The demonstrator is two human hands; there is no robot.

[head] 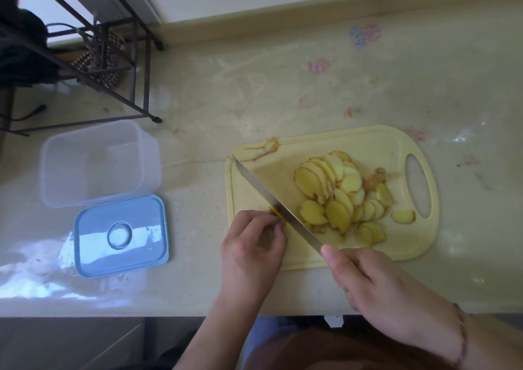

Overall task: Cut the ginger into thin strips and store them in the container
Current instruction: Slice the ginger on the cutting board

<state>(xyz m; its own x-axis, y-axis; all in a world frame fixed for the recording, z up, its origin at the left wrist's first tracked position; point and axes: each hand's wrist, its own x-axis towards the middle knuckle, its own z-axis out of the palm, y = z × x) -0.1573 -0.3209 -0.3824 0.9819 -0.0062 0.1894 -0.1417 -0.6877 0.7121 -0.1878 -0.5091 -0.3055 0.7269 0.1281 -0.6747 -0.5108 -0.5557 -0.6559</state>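
Right hand (376, 282): nearest the lens, at 5 o'clock of the frame; fingers wrapped round the knife handle, which the hand hides; thumb laid along the top toward the blade. One thin red cord (462, 338) round the wrist.
Knife (271, 200): one; long steel blade slanting from the right hand up to 10 o'clock, tip over the board's far left corner.
Left hand (252, 245): fingers curled, pinching a small ginger end piece (275, 210) against the board, right beside the blade on its left.
Ginger slices (336, 191): one fanned heap of thin pale-yellow rounds, too overlapped to count, on the blade's right side; one slice (403, 216) lies apart at the heap's 4 o'clock.
Peel scraps (264, 149): one clump at the board's far left corner, one brownish clump (376, 177) behind the heap.
Cutting board (396, 245): one, pale yellow, handle slot at its right end.
Container (99, 163): one, clear plastic, open, well apart from the board at its 9 o'clock.
Lid (121, 235): one, blue, flat on the counter, just nearer than the container.
Counter (283, 86): beige, smeared.
Rack (113, 44): one, dark metal, at 10 o'clock of the frame.
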